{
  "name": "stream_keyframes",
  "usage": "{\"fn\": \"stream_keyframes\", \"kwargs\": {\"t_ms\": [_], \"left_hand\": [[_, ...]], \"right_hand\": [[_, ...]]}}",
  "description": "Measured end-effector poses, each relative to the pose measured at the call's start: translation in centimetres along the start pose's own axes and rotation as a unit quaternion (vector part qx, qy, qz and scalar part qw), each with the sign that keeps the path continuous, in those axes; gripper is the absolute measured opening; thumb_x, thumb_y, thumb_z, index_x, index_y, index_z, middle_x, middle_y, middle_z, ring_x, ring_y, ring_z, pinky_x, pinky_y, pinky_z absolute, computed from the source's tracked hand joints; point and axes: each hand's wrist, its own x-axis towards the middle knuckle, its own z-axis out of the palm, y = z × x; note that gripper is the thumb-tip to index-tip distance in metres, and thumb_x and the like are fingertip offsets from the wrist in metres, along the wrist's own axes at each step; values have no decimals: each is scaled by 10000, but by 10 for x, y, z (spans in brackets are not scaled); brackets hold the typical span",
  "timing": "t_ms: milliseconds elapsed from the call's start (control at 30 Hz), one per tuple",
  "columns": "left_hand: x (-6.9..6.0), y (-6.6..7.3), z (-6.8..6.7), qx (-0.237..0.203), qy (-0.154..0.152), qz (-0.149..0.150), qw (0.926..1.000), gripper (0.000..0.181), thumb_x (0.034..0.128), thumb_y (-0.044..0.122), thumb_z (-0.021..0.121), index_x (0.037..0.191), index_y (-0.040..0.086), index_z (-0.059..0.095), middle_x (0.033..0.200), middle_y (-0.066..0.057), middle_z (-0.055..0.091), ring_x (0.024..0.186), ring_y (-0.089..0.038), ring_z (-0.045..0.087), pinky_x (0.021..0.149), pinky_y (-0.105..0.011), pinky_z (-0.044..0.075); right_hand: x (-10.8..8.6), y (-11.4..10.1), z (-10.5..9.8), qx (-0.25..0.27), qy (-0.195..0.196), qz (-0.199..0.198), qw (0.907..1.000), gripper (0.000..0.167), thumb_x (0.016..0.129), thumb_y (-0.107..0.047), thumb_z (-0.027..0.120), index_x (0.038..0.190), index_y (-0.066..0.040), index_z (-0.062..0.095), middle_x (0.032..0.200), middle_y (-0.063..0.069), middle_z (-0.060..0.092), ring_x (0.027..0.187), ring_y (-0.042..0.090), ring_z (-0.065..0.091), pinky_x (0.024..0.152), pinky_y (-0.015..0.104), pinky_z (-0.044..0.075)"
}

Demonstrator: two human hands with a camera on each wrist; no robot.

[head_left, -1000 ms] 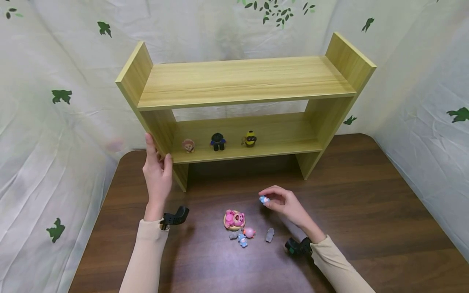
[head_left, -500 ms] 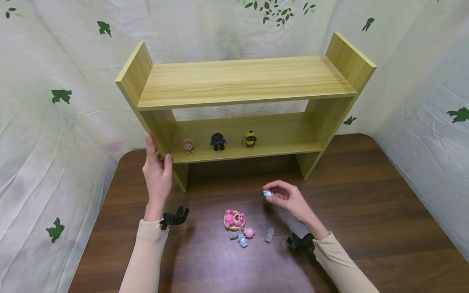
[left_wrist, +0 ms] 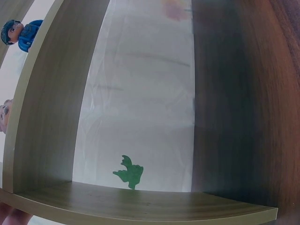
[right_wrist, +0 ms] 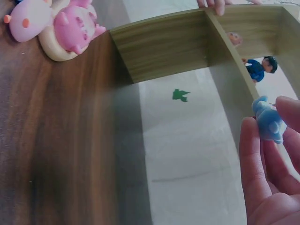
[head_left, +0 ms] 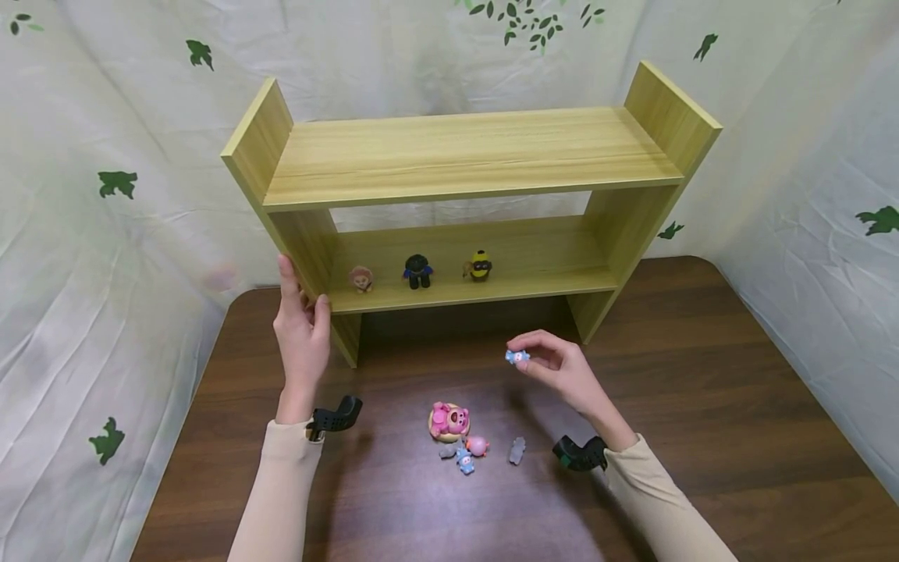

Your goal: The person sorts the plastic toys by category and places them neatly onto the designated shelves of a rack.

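My left hand (head_left: pixel 302 336) grips the left side panel of the light wooden shelf (head_left: pixel 463 156), with the thumb at its front edge and fingers on the outer face. In the head view my right hand (head_left: pixel 558 371) pinches a small blue-and-white figurine (head_left: pixel 517 357) above the table, in front of the shelf's lower opening. The right wrist view shows the blue figurine (right_wrist: pixel 269 123) between thumb and fingertips. On the middle board stand a small pinkish-brown figurine (head_left: pixel 361 279), a dark-haired figurine in blue and black (head_left: pixel 417 272) and a yellow-and-black figurine (head_left: pixel 480 266).
On the brown table (head_left: pixel 702 390) lie a pink bear figure on a cream ring (head_left: pixel 449 421), a pink round figurine (head_left: pixel 477 446), another blue figurine (head_left: pixel 465 461) and two grey figurines, one (head_left: pixel 517 450) apart from the group. A white curtain (head_left: pixel 105 273) surrounds the table.
My right hand has risen and moved slightly right and toward the shelf with the blue figurine, which has turned. The left hand and the standing figurines have stayed put.
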Motion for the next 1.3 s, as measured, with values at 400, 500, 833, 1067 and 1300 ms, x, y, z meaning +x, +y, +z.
{"fn": "stream_keyframes", "kwargs": {"t_ms": [400,500,833,1067,1300], "left_hand": [[0,-1,1,-19,8,-3,10000,826,941,-35,463,1497,497,162,1317,-179,494,829,-306,536,577,-163,331],[0,-2,1,-13,9,-24,10000,825,942,-36,460,1498,494,161,1329,-168,491,827,-306,535,576,-162,332],[-1,0,1,8,14,-55,10000,815,938,-38,462,1512,459,163,1305,-188,500,838,-303,541,590,-153,339],[-1,-1,1,14,31,-22,10000,815,939,-37,466,1512,457,163,1332,-178,489,845,-315,553,595,-141,348],[-1,-2,1,44,43,19,10000,815,942,-34,469,1512,460,159,1344,-176,482,861,-326,566,601,-134,353]], "right_hand": [[12,-13,-7,67,113,-199,9997,221,882,58,628,1100,92,639,1090,185,627,905,214,635,808,288,518],[16,-18,-9,181,164,-167,9996,236,883,47,634,1113,97,629,1097,138,650,903,209,644,805,298,520],[27,-26,-17,69,453,-394,9982,219,885,31,638,1091,104,652,1136,245,617,953,199,630,807,268,511],[37,-33,-21,86,637,-492,9967,222,895,42,617,1101,125,629,1117,241,632,982,231,626,828,274,503],[47,-36,-24,238,800,-483,9953,239,885,41,631,1105,130,603,1093,187,651,987,216,627,823,268,505]]}}
